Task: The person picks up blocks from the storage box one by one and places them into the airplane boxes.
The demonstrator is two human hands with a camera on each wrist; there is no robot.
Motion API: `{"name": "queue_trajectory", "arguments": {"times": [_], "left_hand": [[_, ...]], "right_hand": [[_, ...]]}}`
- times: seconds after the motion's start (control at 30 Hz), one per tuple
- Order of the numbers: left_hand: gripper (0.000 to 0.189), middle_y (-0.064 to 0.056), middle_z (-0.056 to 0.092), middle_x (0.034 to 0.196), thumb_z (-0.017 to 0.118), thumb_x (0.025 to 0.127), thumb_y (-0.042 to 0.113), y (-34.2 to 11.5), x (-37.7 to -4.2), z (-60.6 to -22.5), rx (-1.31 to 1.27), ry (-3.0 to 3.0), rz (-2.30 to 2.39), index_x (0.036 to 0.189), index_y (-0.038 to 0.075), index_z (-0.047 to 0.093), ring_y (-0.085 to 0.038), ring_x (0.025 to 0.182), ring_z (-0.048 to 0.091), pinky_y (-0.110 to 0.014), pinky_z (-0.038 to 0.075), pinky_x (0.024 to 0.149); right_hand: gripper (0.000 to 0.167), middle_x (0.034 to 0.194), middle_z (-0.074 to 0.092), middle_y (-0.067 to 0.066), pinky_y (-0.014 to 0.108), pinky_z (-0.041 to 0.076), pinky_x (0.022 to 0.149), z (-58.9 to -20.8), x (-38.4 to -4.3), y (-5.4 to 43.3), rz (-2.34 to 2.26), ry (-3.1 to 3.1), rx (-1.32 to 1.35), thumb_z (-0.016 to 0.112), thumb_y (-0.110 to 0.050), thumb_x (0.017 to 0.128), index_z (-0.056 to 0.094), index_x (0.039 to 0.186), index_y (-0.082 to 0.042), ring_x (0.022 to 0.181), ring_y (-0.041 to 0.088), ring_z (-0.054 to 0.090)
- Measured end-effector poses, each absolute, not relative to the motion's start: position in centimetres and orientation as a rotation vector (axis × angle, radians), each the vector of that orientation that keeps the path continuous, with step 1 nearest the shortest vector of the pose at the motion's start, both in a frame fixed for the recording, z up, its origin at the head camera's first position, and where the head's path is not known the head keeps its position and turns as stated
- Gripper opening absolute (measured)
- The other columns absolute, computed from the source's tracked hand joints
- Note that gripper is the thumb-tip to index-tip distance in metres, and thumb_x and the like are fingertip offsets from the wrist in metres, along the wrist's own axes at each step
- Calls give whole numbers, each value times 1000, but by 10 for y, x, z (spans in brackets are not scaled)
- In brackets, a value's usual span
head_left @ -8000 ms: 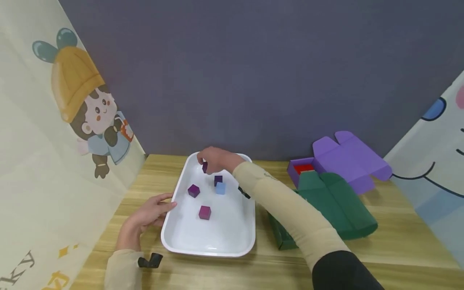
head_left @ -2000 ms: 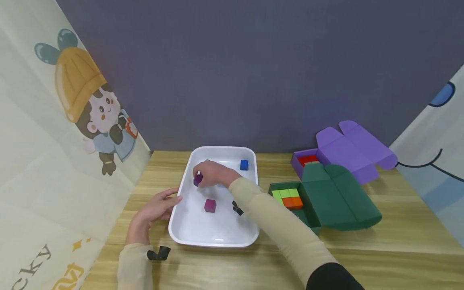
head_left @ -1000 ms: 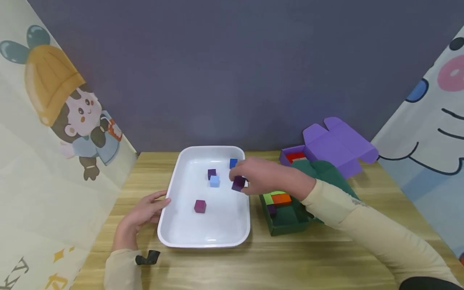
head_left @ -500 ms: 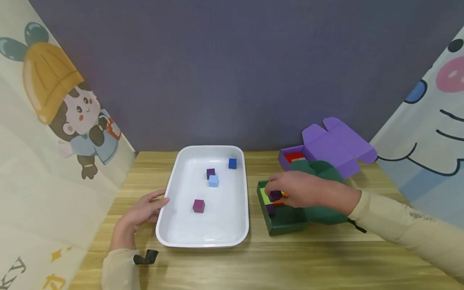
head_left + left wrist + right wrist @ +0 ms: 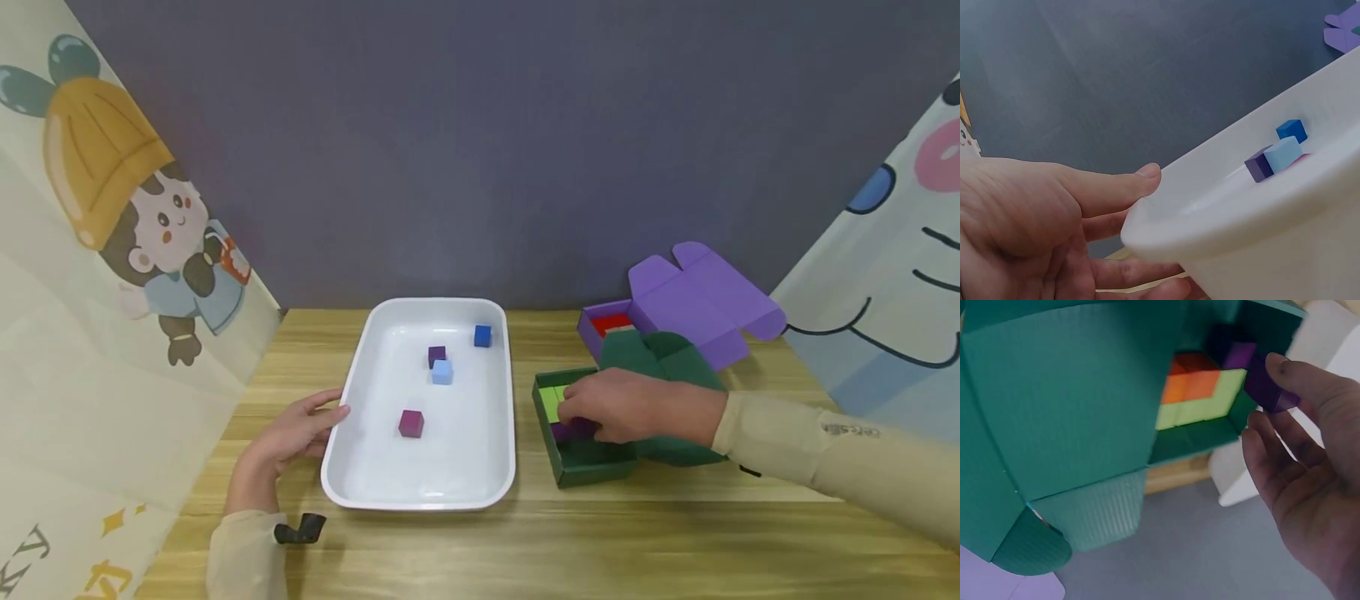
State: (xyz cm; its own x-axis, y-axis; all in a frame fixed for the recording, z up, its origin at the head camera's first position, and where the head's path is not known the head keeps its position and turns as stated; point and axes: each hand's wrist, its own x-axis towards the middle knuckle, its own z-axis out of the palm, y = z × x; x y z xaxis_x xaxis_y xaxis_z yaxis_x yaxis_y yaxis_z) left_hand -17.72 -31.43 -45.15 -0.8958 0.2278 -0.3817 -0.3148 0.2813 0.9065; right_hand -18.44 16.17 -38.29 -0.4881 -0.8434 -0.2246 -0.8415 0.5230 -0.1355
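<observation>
My left hand [image 5: 296,433] grips the left side of a white tray [image 5: 420,506], thumb on the rim and fingers curled below its outside, as the left wrist view shows. My right hand [image 5: 626,404] is at an open green box [image 5: 596,477], pinching a dark purple cube [image 5: 1264,387] between thumb and fingers. Inside the box, light green cubes [image 5: 1200,407], orange cubes [image 5: 1199,384] and another purple cube [image 5: 1239,355] sit packed together. On the tray lie a dark blue cube [image 5: 482,336], a purple cube [image 5: 437,356], a light blue cube [image 5: 442,372] and a magenta cube [image 5: 411,423].
Behind the green box stands an open purple box [image 5: 590,337] with red blocks [image 5: 611,323] inside. The green lid [image 5: 678,417] folds out rightward under my right forearm. A dark grey wall [image 5: 465,150] closes off the back of the wooden table [image 5: 450,554].
My right hand carried a purple cube from the tray rightward into the green box, where another purple cube was placed earlier. The left hand has stayed on the tray.
</observation>
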Motion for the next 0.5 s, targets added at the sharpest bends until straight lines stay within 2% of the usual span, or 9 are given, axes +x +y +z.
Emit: {"name": "queue_trajectory", "arguments": {"times": [0.17, 0.5], "left_hand": [[69, -30, 56, 125, 58, 99, 31, -315, -177, -452, -74, 2105, 1659, 150, -2, 25, -35, 104, 64, -46, 55, 81], [70, -31, 54, 127, 59, 99, 32, -313, -178, -451, -83, 2100, 1659, 150, -1, 25, -37, 105, 63, -47, 55, 81]], "right_hand": [[34, 88, 56, -11, 26, 51, 68, -394, -194, 160, 81, 2461, -1456, 83, -7, 73, 66, 98, -23, 75, 5, 49], [39, 89, 57, -10, 27, 52, 66, -408, -206, 161, 104, 2423, -1550, 88, -11, 67, 67, 97, -22, 76, 5, 52]]}}
